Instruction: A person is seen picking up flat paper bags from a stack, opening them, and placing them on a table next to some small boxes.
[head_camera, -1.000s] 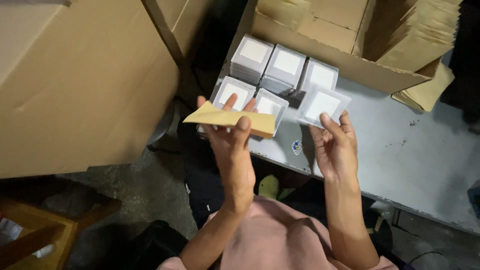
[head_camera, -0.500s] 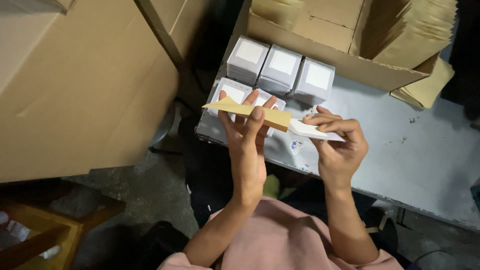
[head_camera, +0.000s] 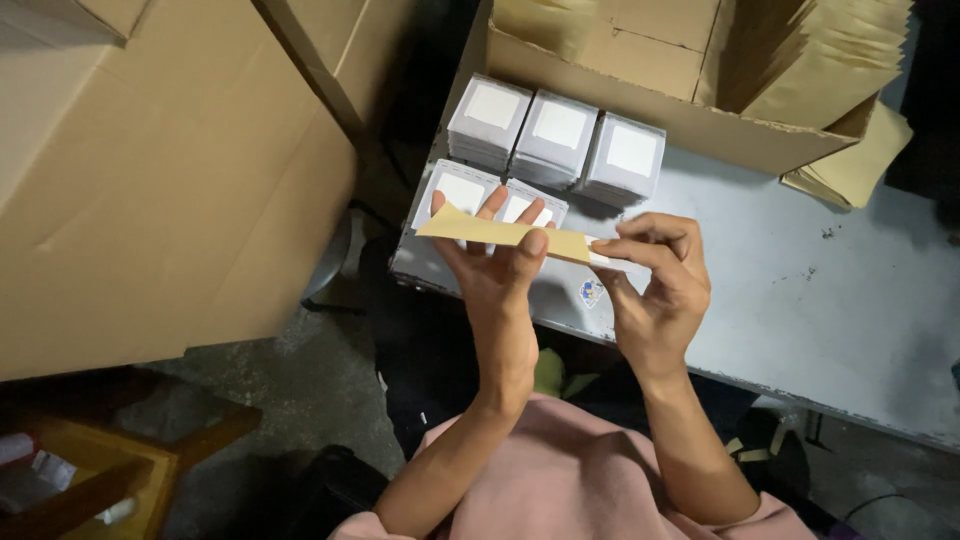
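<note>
- A big closed cardboard box (head_camera: 150, 180) fills the left side, beside the grey desk (head_camera: 800, 300).
- An open cardboard box (head_camera: 640, 90) sits at the desk's far edge with tan envelopes (head_camera: 810, 60) stacked inside it.
- Five stacks of clear sleeves with white cards (head_camera: 560, 135) stand in two rows just before that box.
- The left hand (head_camera: 495, 265) holds a tan envelope (head_camera: 500, 235) above the desk's near edge, fingers closed on it.
- The right hand (head_camera: 655, 285) pinches a white card (head_camera: 612, 262) at the envelope's right end; the card is partly inside.
</note>
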